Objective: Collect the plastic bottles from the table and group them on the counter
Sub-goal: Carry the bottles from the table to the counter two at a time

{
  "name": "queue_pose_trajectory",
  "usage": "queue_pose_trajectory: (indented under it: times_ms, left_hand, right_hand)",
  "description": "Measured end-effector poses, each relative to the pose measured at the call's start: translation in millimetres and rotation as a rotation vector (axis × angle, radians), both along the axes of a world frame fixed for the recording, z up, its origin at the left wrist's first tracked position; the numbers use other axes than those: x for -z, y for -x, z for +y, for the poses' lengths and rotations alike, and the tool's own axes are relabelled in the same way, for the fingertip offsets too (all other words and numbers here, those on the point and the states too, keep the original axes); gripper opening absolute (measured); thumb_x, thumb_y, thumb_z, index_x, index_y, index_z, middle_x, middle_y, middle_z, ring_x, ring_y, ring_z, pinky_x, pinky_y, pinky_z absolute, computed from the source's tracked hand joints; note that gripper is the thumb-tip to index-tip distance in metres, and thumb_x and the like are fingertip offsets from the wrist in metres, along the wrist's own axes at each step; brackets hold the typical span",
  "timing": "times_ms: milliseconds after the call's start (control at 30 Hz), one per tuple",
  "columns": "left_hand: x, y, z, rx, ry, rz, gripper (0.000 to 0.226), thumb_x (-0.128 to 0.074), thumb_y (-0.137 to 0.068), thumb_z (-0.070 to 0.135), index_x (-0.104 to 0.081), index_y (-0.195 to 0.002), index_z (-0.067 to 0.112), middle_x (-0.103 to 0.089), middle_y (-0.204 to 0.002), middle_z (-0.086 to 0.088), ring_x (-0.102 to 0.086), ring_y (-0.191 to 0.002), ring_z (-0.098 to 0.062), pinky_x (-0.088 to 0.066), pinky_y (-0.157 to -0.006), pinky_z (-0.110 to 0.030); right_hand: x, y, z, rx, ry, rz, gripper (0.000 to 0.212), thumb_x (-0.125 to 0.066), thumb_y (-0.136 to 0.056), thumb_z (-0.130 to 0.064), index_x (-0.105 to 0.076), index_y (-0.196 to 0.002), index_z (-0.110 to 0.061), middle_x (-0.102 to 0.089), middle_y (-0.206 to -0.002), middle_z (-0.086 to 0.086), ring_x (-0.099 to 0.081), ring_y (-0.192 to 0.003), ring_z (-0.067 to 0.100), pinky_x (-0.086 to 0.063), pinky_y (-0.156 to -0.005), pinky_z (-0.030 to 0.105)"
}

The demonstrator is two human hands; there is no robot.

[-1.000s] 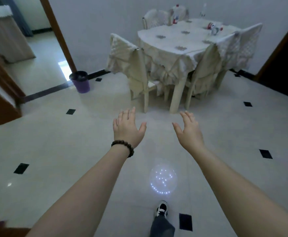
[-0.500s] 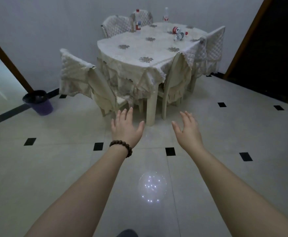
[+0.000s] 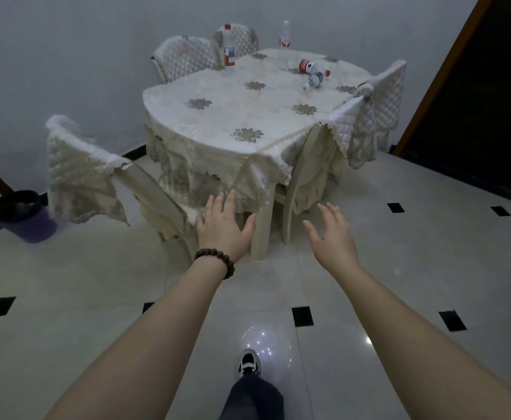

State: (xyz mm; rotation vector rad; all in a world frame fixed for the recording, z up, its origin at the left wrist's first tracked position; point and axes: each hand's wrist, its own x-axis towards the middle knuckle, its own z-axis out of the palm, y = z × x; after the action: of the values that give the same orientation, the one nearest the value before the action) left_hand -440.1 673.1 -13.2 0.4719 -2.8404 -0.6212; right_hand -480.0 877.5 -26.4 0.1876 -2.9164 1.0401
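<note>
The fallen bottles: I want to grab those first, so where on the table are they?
In the head view the fallen bottles lie on their sides at the table's far right, near the right-hand chair, right of the upright bottle.

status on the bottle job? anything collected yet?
Done: nothing. Both upright bottles, one at the far left edge and one at the back, and the tipped ones lying at the right are all on the table. In hand: nothing; left hand and right hand are open and empty, short of the table. Left: pick up every bottle; no counter in view.
</note>
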Motion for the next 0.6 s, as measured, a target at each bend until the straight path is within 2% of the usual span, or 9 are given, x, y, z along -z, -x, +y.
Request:
queue_pose_trajectory:
  times_ms: [267,600]
  left_hand:
    - [-24,177,-23,0.108,0.005,-0.005,0.068,-0.041,-0.093,0.052,-0.020,-0.151,0.022,-0.021,-0.158,-0.002,-0.009,-0.147,-0.018,-0.006,-0.119,-0.045]
    - [-12,351,36,0.243,0.019,-0.020,0.067,-0.041,-0.093,0.051,-0.022,-0.150,0.021,-0.023,-0.157,-0.003,-0.012,-0.147,-0.021,-0.010,-0.118,-0.047]
  right_hand:
    - [-28,158,-11,0.132,-0.016,0.000,0.057,-0.047,-0.097,-0.040,-0.033,-0.146,-0.015,-0.025,-0.157,0.004,-0.013,-0.146,0.019,-0.017,-0.116,0.035]
    - [-21,304,50,0.231,-0.019,0.018,0.057,-0.049,-0.096,-0.040,-0.036,-0.145,-0.014,-0.028,-0.155,0.007,-0.019,-0.145,0.022,-0.017,-0.116,0.036]
